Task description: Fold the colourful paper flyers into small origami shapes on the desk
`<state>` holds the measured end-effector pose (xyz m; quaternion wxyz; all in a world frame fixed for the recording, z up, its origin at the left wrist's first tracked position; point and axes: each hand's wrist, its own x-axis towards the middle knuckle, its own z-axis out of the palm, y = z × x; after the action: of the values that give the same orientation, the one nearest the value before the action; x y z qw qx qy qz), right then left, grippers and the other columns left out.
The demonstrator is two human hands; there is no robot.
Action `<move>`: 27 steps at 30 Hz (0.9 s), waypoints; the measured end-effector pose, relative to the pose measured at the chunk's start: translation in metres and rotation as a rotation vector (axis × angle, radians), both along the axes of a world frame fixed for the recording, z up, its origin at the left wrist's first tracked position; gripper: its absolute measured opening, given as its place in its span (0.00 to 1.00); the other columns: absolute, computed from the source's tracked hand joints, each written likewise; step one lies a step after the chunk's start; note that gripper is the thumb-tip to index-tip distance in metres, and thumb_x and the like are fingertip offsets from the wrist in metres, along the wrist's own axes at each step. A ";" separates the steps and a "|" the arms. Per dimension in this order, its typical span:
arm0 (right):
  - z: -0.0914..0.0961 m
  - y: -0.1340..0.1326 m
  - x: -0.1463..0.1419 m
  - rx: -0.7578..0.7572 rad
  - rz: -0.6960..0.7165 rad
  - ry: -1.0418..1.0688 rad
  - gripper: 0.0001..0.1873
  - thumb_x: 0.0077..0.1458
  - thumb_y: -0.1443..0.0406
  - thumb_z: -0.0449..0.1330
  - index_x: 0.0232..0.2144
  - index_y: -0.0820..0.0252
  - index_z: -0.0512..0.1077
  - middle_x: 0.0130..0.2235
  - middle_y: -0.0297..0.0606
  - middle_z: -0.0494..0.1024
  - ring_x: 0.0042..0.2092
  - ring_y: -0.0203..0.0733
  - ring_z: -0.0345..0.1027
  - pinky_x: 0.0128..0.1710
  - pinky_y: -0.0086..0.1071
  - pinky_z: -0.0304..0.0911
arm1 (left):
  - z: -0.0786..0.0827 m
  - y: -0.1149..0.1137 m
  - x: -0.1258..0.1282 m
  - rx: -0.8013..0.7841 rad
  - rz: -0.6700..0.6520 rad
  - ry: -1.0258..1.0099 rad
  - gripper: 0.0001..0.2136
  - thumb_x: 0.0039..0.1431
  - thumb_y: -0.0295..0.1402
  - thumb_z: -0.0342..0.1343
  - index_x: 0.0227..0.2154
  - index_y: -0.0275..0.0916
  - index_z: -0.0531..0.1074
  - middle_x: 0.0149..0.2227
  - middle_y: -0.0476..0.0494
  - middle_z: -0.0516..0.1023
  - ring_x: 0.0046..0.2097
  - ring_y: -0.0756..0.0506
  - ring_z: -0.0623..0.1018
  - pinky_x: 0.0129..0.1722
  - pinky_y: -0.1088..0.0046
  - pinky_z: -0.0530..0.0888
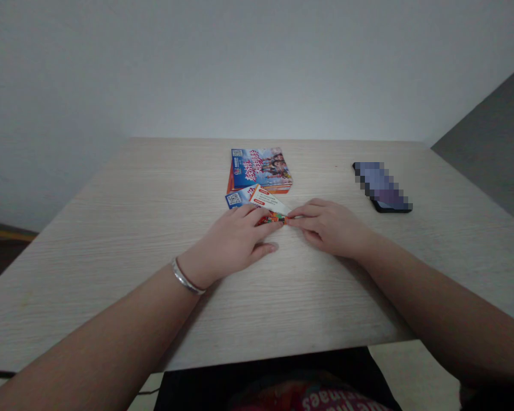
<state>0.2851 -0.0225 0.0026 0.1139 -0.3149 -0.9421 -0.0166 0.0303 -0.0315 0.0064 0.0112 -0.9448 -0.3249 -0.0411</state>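
Note:
On the table in front of me lies a small folded leaflet (pixel 277 217), with an orange, colourful strip and a white printed part (pixel 269 200) showing behind it. My left hand (pixel 235 240) holds its left side down with the fingers, the thumb resting apart on the table. A silver bracelet (pixel 184 278) is on that wrist. The fingertips of my right hand (pixel 329 227) are together on the strip's right end, close to my left index fingertip. Beside the left fingers is a blue piece with a QR code (pixel 235 199), partly covered. My fingers hide much of the leaflet.
Just behind the hands sits a stack of blue and orange printed leaflets (pixel 261 168). To the right lies a dark phone (pixel 383 187), its screen pixelated. The pale wood table (pixel 111 228) meets a white wall at the back. Its front edge is near my lap.

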 end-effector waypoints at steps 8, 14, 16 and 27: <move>0.002 0.003 0.018 -0.033 -0.010 -0.035 0.18 0.58 0.68 0.57 0.49 0.53 0.78 0.52 0.34 0.79 0.48 0.48 0.72 0.49 0.43 0.66 | 0.014 0.011 -0.017 -0.019 -0.061 0.060 0.19 0.71 0.42 0.41 0.51 0.44 0.75 0.52 0.48 0.79 0.54 0.43 0.75 0.57 0.61 0.67; 0.003 0.003 0.022 -0.049 0.000 -0.039 0.17 0.58 0.68 0.57 0.48 0.54 0.78 0.53 0.33 0.79 0.47 0.47 0.71 0.49 0.42 0.66 | 0.023 0.012 -0.019 0.025 -0.021 0.086 0.19 0.70 0.42 0.43 0.45 0.43 0.78 0.48 0.49 0.81 0.51 0.42 0.76 0.53 0.61 0.67; 0.003 0.003 0.023 -0.053 0.000 -0.035 0.17 0.57 0.69 0.57 0.47 0.54 0.79 0.53 0.34 0.79 0.47 0.47 0.72 0.48 0.41 0.66 | 0.024 0.013 -0.019 0.025 -0.006 0.101 0.18 0.69 0.42 0.44 0.42 0.43 0.79 0.46 0.49 0.81 0.50 0.43 0.76 0.53 0.62 0.66; 0.005 0.003 0.030 -0.069 0.016 -0.009 0.18 0.56 0.69 0.56 0.46 0.54 0.79 0.52 0.34 0.80 0.46 0.45 0.72 0.47 0.41 0.66 | 0.030 0.017 -0.023 -0.095 0.107 0.097 0.19 0.67 0.42 0.45 0.35 0.43 0.81 0.41 0.45 0.83 0.45 0.44 0.78 0.50 0.64 0.70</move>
<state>0.3153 -0.0193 0.0077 0.0988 -0.3113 -0.9450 0.0154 0.0070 -0.0144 0.0368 -0.0156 -0.9265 -0.3755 0.0209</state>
